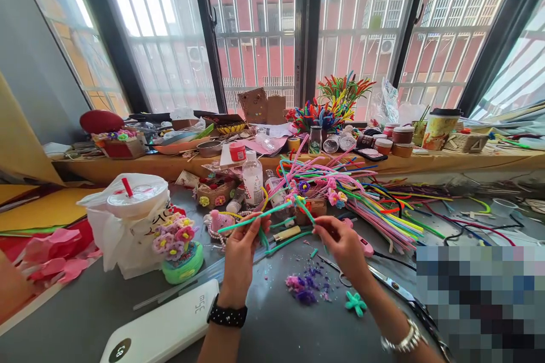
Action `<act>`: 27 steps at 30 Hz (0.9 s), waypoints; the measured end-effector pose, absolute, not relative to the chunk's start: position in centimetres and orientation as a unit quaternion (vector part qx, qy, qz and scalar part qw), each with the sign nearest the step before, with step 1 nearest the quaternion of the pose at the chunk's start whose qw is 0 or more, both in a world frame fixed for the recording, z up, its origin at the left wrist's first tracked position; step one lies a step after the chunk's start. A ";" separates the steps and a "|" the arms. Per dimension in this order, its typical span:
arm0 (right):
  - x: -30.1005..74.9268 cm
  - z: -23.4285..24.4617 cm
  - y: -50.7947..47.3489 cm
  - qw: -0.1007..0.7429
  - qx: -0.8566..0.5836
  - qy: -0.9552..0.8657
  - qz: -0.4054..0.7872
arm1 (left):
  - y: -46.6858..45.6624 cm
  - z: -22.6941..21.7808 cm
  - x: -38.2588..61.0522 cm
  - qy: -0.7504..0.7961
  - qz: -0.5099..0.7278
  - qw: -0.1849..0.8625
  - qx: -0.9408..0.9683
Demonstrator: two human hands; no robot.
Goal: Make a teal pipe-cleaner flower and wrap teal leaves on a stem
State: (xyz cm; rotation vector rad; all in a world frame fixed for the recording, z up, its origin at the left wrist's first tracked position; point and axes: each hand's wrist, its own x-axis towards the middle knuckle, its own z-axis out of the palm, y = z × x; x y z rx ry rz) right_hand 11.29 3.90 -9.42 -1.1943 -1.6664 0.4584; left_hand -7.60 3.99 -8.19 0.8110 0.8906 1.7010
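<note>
At the left, a bagged drink (pixel 138 198) stands near a white power bank (pixel 170 320) and a green pot of fuzzy flowers (pixel 183 264). Next, the left hand (pixel 242 247) pinches a mint-green pipe cleaner (pixel 276 209) above the grey table (pixel 272 332), and over purple clippings (pixel 305 290) runs a green strand (pixel 306 214), though whether the two join is hard to tell. The right hand (pixel 343 245) grips that strand's lower end between closed fingertips, with a green star-shaped flower (pixel 356 303) and scissors (pixel 394 285) lying just below and beside it.
</note>
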 end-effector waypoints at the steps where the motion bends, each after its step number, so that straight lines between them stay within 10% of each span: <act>1: 11.2 -9.6 3.3 0.535 -0.488 -0.649 0.231 | 3.9 -8.2 -7.3 0.364 0.693 0.530 0.325; 27: 7.7 -10.0 1.1 0.520 -0.470 -0.618 0.355 | 2.0 -9.3 -2.4 0.364 0.647 0.553 0.378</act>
